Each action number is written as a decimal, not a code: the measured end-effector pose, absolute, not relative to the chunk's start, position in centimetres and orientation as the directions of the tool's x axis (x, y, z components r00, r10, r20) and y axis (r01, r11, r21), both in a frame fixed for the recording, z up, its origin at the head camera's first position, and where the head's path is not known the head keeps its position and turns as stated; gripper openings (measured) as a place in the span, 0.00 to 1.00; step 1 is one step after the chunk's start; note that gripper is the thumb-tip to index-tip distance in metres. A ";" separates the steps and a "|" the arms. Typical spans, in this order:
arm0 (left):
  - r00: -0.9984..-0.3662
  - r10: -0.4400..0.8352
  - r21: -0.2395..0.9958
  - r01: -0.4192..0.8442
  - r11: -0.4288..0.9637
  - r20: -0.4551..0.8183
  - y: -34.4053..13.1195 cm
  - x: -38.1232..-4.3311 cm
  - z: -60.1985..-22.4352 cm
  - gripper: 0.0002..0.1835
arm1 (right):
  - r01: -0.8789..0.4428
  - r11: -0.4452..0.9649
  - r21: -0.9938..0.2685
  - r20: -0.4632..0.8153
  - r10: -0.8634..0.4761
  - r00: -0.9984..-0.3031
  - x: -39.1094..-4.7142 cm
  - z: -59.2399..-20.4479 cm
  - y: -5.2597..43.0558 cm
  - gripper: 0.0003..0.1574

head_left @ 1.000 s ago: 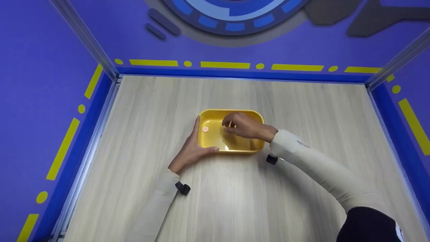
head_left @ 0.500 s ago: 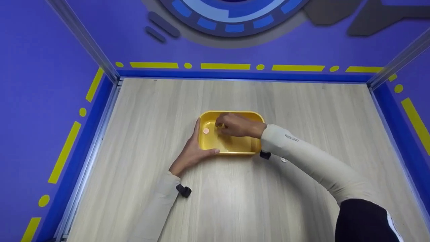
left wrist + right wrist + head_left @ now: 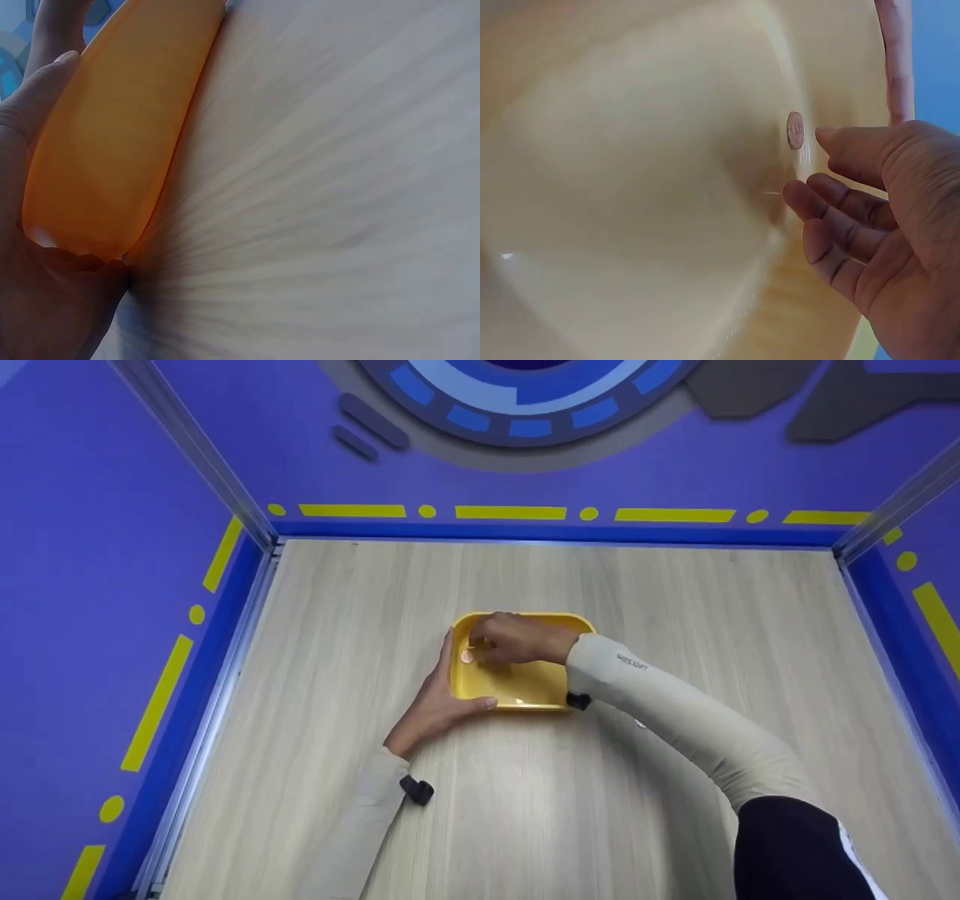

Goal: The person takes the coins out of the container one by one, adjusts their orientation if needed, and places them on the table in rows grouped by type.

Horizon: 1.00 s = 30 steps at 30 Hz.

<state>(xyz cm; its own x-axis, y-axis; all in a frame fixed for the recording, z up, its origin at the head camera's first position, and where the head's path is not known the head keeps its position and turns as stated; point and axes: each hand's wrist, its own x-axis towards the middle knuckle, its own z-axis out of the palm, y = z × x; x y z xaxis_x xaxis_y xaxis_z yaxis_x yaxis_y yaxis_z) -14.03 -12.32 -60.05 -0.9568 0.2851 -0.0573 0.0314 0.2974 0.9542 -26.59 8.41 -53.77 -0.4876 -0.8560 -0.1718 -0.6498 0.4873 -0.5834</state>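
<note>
A yellow plastic box (image 3: 517, 686) with rounded corners stands on the table. My left hand (image 3: 436, 699) grips its left end, fingers along the outer side wall and thumb at the front rim. Inside, a small copper-coloured coin (image 3: 466, 657) lies on the floor near the left wall. My right hand (image 3: 511, 639) reaches into the box from the right, just beside the coin. In the right wrist view, the coin (image 3: 795, 131) is close to the tips of the thumb and bent fingers but apart from them; nothing is held there.
A small silvery coin-like disc (image 3: 640, 724) lies on the wooden table (image 3: 480, 810), partly covered by the right sleeve (image 3: 675, 690). Blue panels (image 3: 480, 472) enclose the table at the back and both sides.
My right hand has moved left inside the box, towards the copper-coloured coin. My left hand keeps its hold on the box, which stays in place.
</note>
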 end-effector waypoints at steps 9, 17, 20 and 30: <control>-0.959 0.279 0.948 0.048 0.315 -0.044 -12.2 -14.0 -60.2 0.78 | -0.697 0.414 -0.586 -0.123 -0.895 -0.429 -26.9 -54.9 7.4 0.08; -0.957 0.286 0.945 0.057 0.321 -0.039 -12.4 -14.1 -60.3 0.78 | -0.725 0.378 -0.576 -0.083 -0.909 -0.409 -27.3 -55.2 6.7 0.06; -0.958 0.284 0.943 0.058 0.327 -0.040 -12.4 -14.1 -60.2 0.79 | -0.726 0.380 -0.573 -0.090 -0.910 -0.405 -27.4 -55.2 6.5 0.06; -0.963 0.262 0.938 0.035 0.346 -0.061 -12.4 -14.1 -60.2 0.80 | -0.733 0.404 -0.548 -0.123 -0.905 -0.407 -27.5 -55.5 6.0 0.06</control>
<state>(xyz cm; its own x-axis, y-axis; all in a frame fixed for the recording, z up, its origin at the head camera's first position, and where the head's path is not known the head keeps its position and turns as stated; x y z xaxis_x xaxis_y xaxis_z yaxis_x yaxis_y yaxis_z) -14.06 -12.39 -60.19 -0.9632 0.2618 -0.0605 0.0352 0.3462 0.9375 -27.52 5.96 -55.53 -0.4072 -0.9050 -0.1230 -0.7325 0.4040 -0.5479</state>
